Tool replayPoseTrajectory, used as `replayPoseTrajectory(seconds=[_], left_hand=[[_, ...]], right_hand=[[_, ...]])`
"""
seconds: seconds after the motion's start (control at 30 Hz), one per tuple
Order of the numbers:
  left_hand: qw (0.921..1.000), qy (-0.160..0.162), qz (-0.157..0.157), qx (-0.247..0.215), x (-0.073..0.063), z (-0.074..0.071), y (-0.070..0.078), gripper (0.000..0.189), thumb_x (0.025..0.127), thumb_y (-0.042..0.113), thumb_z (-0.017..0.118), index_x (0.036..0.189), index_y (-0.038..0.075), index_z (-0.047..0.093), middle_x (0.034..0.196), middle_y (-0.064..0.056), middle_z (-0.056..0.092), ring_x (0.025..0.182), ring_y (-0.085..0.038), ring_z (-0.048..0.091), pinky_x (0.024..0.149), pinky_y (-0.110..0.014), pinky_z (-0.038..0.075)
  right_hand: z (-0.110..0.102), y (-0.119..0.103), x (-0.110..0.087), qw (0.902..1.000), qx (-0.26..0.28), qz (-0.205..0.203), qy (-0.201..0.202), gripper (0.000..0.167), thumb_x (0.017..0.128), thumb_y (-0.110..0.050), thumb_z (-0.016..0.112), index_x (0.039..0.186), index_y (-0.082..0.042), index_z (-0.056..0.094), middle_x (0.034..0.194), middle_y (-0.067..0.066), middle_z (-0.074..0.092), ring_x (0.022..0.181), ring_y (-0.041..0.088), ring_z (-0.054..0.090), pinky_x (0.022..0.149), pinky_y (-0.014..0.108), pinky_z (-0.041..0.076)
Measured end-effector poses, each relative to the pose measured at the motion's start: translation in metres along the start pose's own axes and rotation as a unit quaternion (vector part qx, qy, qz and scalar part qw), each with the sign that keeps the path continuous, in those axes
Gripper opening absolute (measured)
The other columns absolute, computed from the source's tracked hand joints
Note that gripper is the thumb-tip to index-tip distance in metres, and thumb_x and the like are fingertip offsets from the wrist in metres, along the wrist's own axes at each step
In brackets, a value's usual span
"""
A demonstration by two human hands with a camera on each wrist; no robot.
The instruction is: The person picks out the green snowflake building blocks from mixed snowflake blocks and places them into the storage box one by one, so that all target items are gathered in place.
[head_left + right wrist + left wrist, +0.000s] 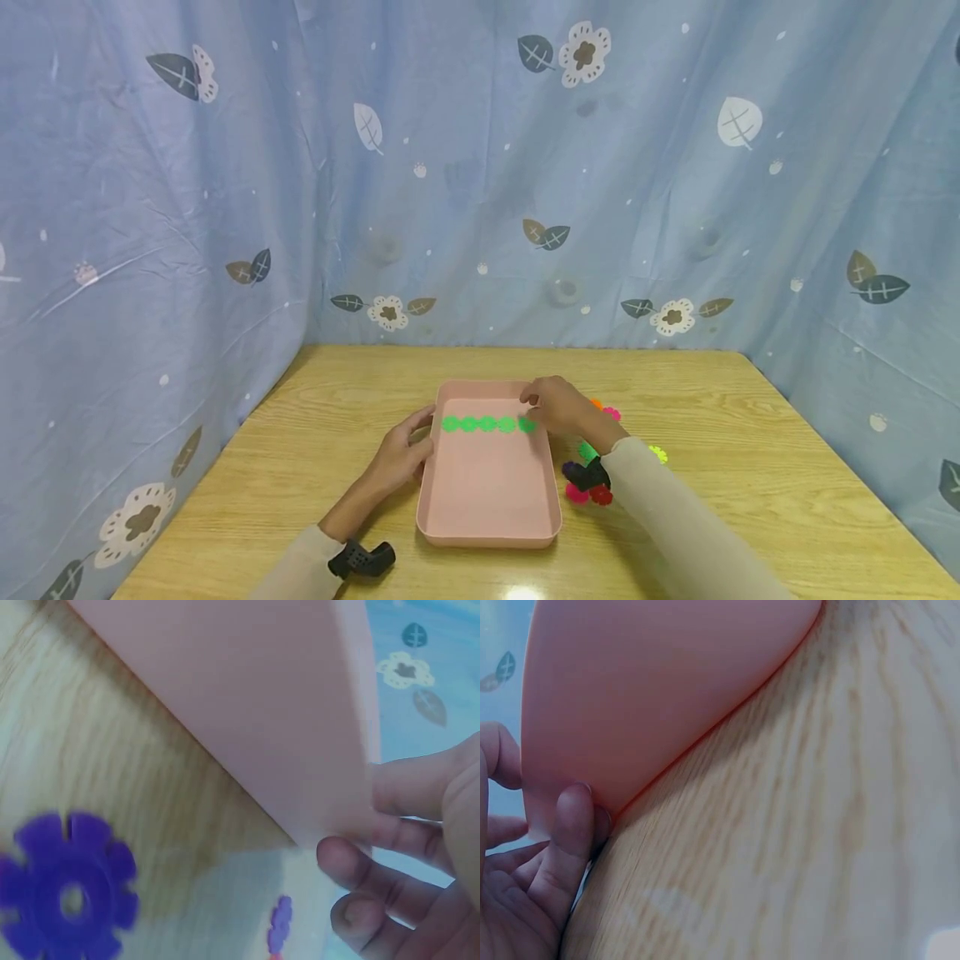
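A pink rectangular tray [487, 492] lies on the wooden table. Across its far part runs a row of several green flower-shaped pieces [487, 424]. My left hand [403, 454] touches the tray's left side; in the left wrist view its fingertips rest on the outer wall [667, 697] and at the rim. Over the far right rim reaches my right hand [562, 406], close above the rightmost green piece [527, 425]. From the right wrist view, some fingers [356, 911] stay outside the wall while others pass behind the rim. What those hidden fingertips touch cannot be seen.
Loose flower-shaped pieces lie right of the tray, among them a red one [601, 496], a yellow one [658, 454] and a pink one [611, 413]. A purple piece [45, 859] shows large in the right wrist view. Behind the table [360, 375] hangs a blue patterned curtain [465, 208].
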State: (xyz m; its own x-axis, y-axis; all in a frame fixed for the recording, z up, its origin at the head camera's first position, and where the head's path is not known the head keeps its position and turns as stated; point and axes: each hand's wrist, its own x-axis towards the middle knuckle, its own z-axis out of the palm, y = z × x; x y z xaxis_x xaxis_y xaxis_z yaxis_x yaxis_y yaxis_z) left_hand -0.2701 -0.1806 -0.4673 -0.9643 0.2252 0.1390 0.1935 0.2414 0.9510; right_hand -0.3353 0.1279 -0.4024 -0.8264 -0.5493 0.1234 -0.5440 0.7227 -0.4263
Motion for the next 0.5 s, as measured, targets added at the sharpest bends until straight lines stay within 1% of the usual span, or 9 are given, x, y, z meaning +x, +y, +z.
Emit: replayPoseTrajectory(seconds=[0.1,0.2,0.33,0.5], left_hand=[[1.0,0.005,0.001,0.004,0.0,-0.001,0.001,0.063,0.097,0.006,0.05,0.158,0.008,0.035,0.151,-0.024,0.044,0.074,-0.024,0.069,0.051,-0.03,0.053],[0.9999,0.008,0.002,0.007,0.001,0.0,0.001,0.063,0.097,0.006,0.05,0.158,0.007,0.035,0.151,-0.024,0.045,0.077,-0.023,0.07,0.053,-0.031,0.055],[1.0,0.007,-0.002,0.002,0.001,0.0,0.001,0.064,0.096,0.006,0.05,0.158,0.008,0.035,0.151,-0.023,0.045,0.074,-0.024,0.07,0.053,-0.034,0.056],[0.9999,0.007,0.0,0.01,0.001,0.0,0.0,0.064,0.096,0.006,0.05,0.158,0.008,0.035,0.151,-0.022,0.046,0.075,-0.023,0.069,0.052,-0.033,0.055]], right_hand=[[-0.009,0.003,-0.003,0.9998,0.007,-0.012,0.014,0.027,0.094,-0.001,0.066,0.12,0.004,0.069,0.112,0.015,0.069,0.104,0.032,0.064,0.09,0.045,0.055],[-0.017,0.008,-0.009,0.9997,0.002,-0.016,0.018,0.026,0.094,0.0,0.065,0.12,0.004,0.069,0.109,0.015,0.069,0.102,0.032,0.065,0.088,0.045,0.055],[-0.025,0.018,-0.019,0.9997,-0.002,-0.022,0.009,0.022,0.094,0.0,0.065,0.115,0.004,0.07,0.103,0.015,0.071,0.093,0.028,0.067,0.082,0.042,0.057],[-0.031,0.029,-0.033,0.9995,0.001,-0.03,-0.006,0.017,0.089,0.001,0.068,0.105,0.003,0.073,0.096,0.014,0.072,0.085,0.022,0.064,0.078,0.039,0.056]])
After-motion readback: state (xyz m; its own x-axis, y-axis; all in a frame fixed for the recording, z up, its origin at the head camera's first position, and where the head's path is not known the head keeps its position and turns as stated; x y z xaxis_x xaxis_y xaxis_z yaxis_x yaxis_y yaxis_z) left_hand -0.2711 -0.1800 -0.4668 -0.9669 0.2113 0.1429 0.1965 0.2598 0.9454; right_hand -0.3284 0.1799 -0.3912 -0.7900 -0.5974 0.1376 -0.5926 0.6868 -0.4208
